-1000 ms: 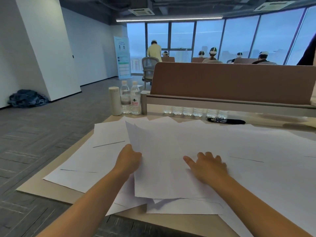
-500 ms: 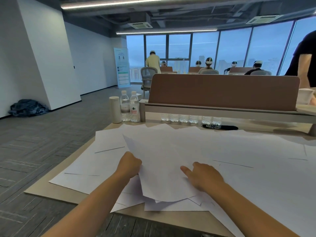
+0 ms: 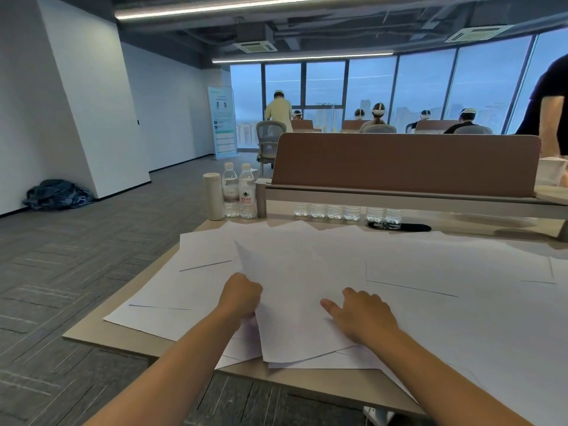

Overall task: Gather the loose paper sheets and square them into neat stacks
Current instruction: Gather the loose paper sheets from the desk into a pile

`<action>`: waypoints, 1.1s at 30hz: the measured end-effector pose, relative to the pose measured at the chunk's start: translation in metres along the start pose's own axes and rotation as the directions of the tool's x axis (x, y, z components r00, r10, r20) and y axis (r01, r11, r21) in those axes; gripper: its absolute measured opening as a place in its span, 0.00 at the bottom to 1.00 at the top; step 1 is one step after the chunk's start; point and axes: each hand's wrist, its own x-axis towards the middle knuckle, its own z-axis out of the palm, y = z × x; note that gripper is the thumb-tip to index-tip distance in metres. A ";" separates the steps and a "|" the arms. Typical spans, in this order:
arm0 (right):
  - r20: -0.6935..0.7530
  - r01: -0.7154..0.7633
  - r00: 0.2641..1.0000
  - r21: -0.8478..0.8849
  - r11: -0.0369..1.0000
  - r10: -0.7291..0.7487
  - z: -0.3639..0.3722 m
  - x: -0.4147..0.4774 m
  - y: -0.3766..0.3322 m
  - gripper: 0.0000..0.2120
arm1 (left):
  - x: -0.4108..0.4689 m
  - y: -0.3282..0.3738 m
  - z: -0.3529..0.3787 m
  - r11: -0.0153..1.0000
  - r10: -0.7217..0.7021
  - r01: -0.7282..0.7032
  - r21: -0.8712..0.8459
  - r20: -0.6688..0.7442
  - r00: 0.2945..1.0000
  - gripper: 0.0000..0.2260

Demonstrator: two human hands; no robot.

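Observation:
Many loose white paper sheets (image 3: 430, 272) lie overlapping across the beige desk (image 3: 92, 330). A small uneven pile of sheets (image 3: 295, 309) sits at the near edge, its top sheet tilted and partly lifted on the left. My left hand (image 3: 241, 295) is closed around the left edge of that pile. My right hand (image 3: 359, 315) rests flat on the pile's right side, fingers spread and index finger pointing left. Some sheets poke out over the desk's front edge.
A white cylinder flask (image 3: 213, 196) and two water bottles (image 3: 239, 195) stand at the desk's back left. Several small bottles (image 3: 344, 212) and a black object (image 3: 399, 227) line the brown divider (image 3: 405, 162). People sit beyond; one stands at right (image 3: 550, 96).
The head view has tilted upward. Both hands stay on the pile, which has slid slightly toward the near edge; the top sheet has turned a little clockwise.

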 end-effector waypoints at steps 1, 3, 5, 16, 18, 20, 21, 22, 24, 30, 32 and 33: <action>-0.021 0.023 1.000 -0.017 1.000 -0.023 0.001 -0.001 -0.003 0.35 | 0.000 0.000 0.000 0.999 -0.017 0.017 -0.027 0.009 1.000 0.09; -0.061 0.060 0.996 -0.027 0.998 -0.062 0.000 -0.004 -0.008 0.33 | 0.002 0.001 -0.002 0.997 -0.039 0.039 -0.073 0.009 0.999 0.09; -0.084 0.073 0.994 -0.014 0.997 -0.073 -0.001 -0.003 -0.009 0.32 | 0.001 0.002 -0.004 0.992 -0.059 0.057 -0.111 -0.007 0.998 0.07; -0.057 0.056 0.997 0.037 0.998 -0.054 0.006 0.002 -0.008 0.31 | 0.003 0.000 0.001 0.993 -0.030 0.032 -0.118 0.021 0.999 0.11; -0.077 0.035 0.997 0.062 0.997 -0.030 0.005 0.003 -0.008 0.31 | 0.001 0.003 0.004 0.995 -0.023 0.024 -0.100 0.013 1.000 0.11; -0.084 0.017 0.996 0.079 0.997 -0.010 0.005 0.006 -0.007 0.31 | 0.001 0.006 0.005 0.992 -0.027 0.028 -0.120 0.010 1.000 0.11; -0.072 0.013 0.997 0.080 0.997 -0.007 0.005 0.007 -0.007 0.31 | 0.002 0.008 0.005 0.990 -0.032 0.033 -0.134 0.012 0.999 0.11; -0.059 0.015 0.998 0.075 0.997 -0.011 0.006 0.008 -0.007 0.31 | 0.002 0.009 0.006 0.988 -0.044 0.046 -0.151 0.016 0.999 0.10; -0.056 0.022 0.998 0.060 0.998 -0.018 0.006 0.008 -0.009 0.30 | 0.002 0.011 0.006 0.979 -0.069 0.074 -0.188 0.030 0.997 0.09; -0.086 0.009 0.996 0.042 0.999 -0.005 0.001 0.007 -0.011 0.26 | 0.005 0.011 0.006 0.978 -0.099 0.093 -0.188 -0.024 0.995 0.08; -0.074 0.007 0.997 0.044 0.999 -0.004 0.000 0.007 -0.010 0.25 | 0.007 0.010 0.005 0.986 -0.082 0.075 -0.146 -0.044 0.996 0.05; -0.071 0.010 0.997 0.047 0.999 -0.007 -0.001 0.006 -0.009 0.25 | 0.008 0.009 0.004 0.990 -0.074 0.068 -0.123 -0.047 0.996 0.05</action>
